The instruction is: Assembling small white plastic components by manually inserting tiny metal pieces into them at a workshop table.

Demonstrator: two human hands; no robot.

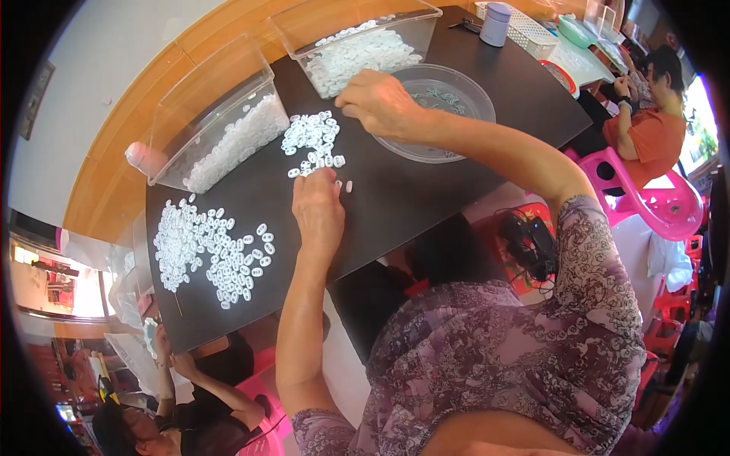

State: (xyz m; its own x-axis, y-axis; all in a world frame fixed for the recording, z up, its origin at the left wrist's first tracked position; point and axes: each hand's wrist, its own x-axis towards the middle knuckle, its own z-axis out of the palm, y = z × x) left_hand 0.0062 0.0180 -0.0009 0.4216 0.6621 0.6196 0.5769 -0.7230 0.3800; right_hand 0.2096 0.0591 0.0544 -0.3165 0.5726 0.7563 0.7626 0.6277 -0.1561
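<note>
My left hand (318,207) rests low over the dark table, its fingers bent together at the near edge of a small pile of white oval pieces (310,132) with dark printed marks. Its fingertips meet the closest pieces, and what they pinch, if anything, is hidden. One loose white piece (349,186) lies just right of these fingers. Raised between that pile and a round clear tray (487,114), my right hand (384,105) has its fingers curled together. Anything between them is too small or hidden to make out. Small greyish pieces (441,99) lie in the tray.
Two clear plastic bins (171,114) (426,26) of white pieces stand at the back. A larger spread of oval pieces (182,243) covers the table's left. A lidded cup (496,24) and white basket (525,34) stand back right. Other people sit at lower left and far right.
</note>
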